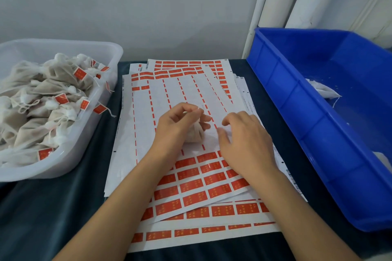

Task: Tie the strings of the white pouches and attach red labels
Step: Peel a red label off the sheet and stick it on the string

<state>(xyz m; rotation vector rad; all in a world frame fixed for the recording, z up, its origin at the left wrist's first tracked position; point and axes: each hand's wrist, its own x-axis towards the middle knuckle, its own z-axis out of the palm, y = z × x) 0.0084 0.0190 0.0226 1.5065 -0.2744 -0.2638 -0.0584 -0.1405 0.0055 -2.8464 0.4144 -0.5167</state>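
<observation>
Left hand (172,127): I logged its grip clamped on a small white cloth pouch (194,134), thumb and forefinger pinching the pouch string (198,115) at its neck.
Right hand (246,142): I noted fingers loosely curled, grip apart, holding nothing I could see, just beside the pouch.
Pouch position: over the stacked white sheets of red rectangular labels (191,186), middle of the dark-covered table (63,197).
Left container: translucent plastic tub (89,135) heaped with tied, labelled pouches (42,104).
Right container: blue plastic crate (318,125), white pouches within.
</observation>
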